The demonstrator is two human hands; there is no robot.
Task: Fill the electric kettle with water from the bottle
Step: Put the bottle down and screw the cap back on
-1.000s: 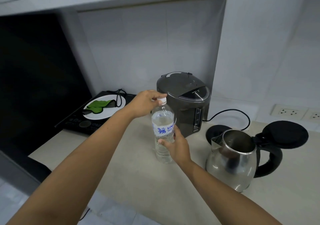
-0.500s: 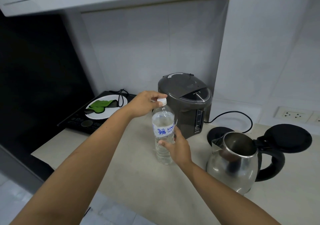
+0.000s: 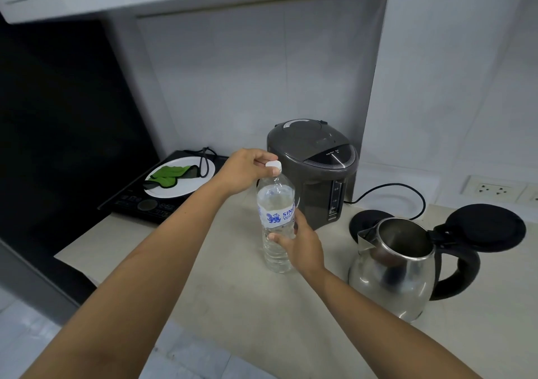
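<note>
I have my right hand [image 3: 302, 247] wrapped around the middle of the clear plastic water bottle [image 3: 276, 227], which stands upright on the pale countertop [image 3: 233, 306], and my left hand [image 3: 247, 170] pinches its white screw cap [image 3: 273, 164]. I judge the task barely begun: the cap sits on the neck and no water is poured. The stainless steel electric kettle [image 3: 390, 273] waits just right of the bottle, off its black round base [image 3: 364, 221], black lid [image 3: 486, 227] flipped open. Uncapping, lifting and pouring remain.
</note>
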